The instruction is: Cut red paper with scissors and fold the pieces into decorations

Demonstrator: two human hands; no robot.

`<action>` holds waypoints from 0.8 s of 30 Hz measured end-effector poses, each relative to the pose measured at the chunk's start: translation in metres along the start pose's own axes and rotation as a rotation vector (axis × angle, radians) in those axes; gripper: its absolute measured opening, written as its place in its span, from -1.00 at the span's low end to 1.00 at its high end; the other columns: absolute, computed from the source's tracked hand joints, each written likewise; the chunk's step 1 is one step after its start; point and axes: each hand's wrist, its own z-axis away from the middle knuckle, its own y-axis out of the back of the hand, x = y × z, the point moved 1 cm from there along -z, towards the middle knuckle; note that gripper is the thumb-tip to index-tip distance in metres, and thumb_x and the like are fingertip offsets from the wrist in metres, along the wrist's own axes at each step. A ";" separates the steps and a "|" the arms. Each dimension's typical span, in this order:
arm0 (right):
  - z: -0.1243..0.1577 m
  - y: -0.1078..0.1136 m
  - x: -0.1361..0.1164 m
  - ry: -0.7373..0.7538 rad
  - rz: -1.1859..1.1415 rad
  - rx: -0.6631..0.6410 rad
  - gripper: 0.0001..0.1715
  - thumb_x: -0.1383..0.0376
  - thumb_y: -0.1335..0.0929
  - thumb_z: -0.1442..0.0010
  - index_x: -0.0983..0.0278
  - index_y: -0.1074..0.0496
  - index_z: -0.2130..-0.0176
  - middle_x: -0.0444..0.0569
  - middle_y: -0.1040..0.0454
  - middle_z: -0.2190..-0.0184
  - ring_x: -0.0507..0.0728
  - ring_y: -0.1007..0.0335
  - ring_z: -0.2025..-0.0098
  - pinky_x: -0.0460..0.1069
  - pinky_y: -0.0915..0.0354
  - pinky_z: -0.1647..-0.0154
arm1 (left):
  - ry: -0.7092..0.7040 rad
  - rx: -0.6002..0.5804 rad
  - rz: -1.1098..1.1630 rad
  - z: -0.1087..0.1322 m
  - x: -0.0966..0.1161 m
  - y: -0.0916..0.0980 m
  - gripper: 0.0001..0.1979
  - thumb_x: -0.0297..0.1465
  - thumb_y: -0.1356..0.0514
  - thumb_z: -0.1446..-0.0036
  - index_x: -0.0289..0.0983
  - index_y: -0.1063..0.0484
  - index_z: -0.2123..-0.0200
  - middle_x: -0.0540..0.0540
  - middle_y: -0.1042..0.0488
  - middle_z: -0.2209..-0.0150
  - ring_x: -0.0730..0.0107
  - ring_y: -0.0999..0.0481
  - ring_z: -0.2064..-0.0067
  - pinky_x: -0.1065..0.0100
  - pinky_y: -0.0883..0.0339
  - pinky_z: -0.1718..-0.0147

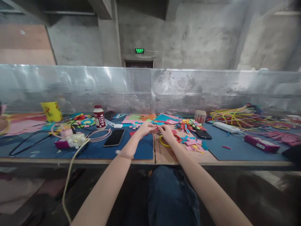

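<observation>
Reddish and partly hidden, a small piece point(157, 127) is pinched between my left hand point(145, 129) and right hand point(167, 133), fingertips together above the blue-matted wooden tabletop point(164, 157); light, steady pressure should keep it aligned.

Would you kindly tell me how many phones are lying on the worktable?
2: a light-edged phone near the red-capped bottle, and a black phone just beyond the pink paper pieces. More could be hidden under the clutter.

On table point(169, 156), phone point(114, 138) R of & in front of bottle point(99, 118), paper scraps point(193, 142) farther R, then 2nd phone point(203, 135) & power strip point(226, 127), w/ mesh screen point(98, 89) behind.
</observation>
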 end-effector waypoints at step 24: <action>0.000 0.002 -0.005 -0.083 -0.119 -0.042 -0.61 0.05 -0.22 -0.03 0.26 -0.19 0.63 -0.14 -0.23 0.70 0.02 -0.12 0.62 -0.08 -0.09 0.60 | -0.101 0.082 -0.158 -0.007 -0.007 0.003 -0.70 -0.23 -0.22 0.16 -0.36 -0.45 0.40 -0.09 -0.45 0.49 0.45 -0.38 0.46 0.43 -0.21 0.47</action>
